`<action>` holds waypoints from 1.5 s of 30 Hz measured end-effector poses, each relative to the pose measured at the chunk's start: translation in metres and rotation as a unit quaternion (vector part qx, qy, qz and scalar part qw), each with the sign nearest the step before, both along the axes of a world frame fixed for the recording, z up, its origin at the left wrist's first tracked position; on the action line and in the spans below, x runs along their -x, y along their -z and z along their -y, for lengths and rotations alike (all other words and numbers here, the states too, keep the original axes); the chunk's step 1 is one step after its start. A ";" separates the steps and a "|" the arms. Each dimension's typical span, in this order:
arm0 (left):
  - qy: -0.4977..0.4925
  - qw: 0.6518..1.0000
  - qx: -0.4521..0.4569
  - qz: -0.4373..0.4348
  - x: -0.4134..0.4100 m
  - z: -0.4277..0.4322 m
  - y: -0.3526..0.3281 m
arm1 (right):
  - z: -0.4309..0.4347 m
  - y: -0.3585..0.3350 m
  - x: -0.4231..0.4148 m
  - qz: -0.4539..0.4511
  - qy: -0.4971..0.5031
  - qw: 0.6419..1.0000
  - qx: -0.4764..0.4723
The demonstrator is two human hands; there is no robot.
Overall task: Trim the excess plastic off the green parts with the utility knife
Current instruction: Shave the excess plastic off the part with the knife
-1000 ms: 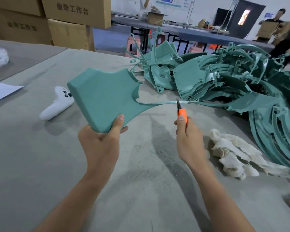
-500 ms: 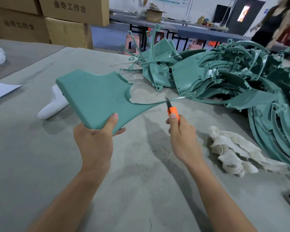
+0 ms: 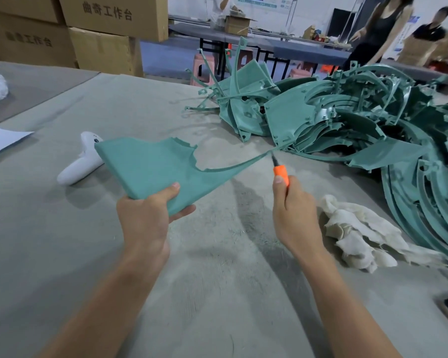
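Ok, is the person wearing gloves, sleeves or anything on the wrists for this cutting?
No. The left hand and right hand are bare, without gloves. Both forearms are uncovered as far as the frame shows: no sleeve, watch, band or ring is visible. The nails look short.

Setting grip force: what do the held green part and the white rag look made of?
Green part: likely moulded plastic, matte; thin, ragged flash along the notch. Rag: soft off-white cloth, perhaps cotton; crumpled folds, frayed edges.
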State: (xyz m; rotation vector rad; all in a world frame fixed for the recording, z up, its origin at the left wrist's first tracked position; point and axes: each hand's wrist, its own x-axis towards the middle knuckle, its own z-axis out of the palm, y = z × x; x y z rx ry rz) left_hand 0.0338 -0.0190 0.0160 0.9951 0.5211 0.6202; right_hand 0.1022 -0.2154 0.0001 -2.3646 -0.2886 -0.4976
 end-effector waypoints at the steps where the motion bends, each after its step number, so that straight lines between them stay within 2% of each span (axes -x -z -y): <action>1: 0.006 1.000 0.012 -0.003 0.000 0.000 0.000 | -0.004 0.001 0.003 -0.004 -0.021 1.000 0.012; 5: 0.029 0.999 0.033 -0.012 0.000 0.003 0.000 | -0.026 0.003 0.018 0.000 -0.094 0.991 0.094; 9: 0.037 0.997 0.059 -0.015 0.001 -0.001 0.001 | -0.039 0.002 0.027 0.023 -0.111 0.978 0.174; 16: 0.059 0.994 0.089 -0.023 0.001 -0.005 0.002 | -0.006 -0.007 0.004 0.055 -0.008 0.993 0.107; 19: 0.069 0.993 0.092 -0.031 -0.001 -0.004 0.002 | 0.006 -0.009 -0.002 0.079 0.036 0.990 0.108; 21: 0.067 0.992 0.096 -0.035 -0.001 -0.004 0.002 | 0.003 -0.006 -0.001 0.073 0.004 0.992 0.101; 24: 0.067 0.993 0.091 -0.035 -0.001 -0.005 0.002 | -0.009 0.000 0.006 0.048 -0.090 0.983 0.153; 27: 0.064 0.994 0.085 -0.034 0.000 -0.005 0.002 | -0.010 0.001 0.007 0.050 -0.110 0.981 0.155; 31: 0.059 0.996 0.066 -0.026 0.001 -0.005 0.000 | 0.012 -0.007 -0.005 0.063 -0.011 0.996 0.059; 35: 0.059 0.998 0.028 -0.019 0.003 0.001 -0.001 | 0.019 -0.009 -0.003 0.091 0.054 0.994 0.017; 42: 0.051 0.999 0.010 -0.008 0.004 0.002 -0.006 | 0.015 -0.011 0.001 0.132 0.108 0.984 0.046; 45: 0.047 0.999 0.007 -0.007 0.003 0.002 -0.007 | 0.020 -0.016 0.003 0.191 0.135 0.969 0.083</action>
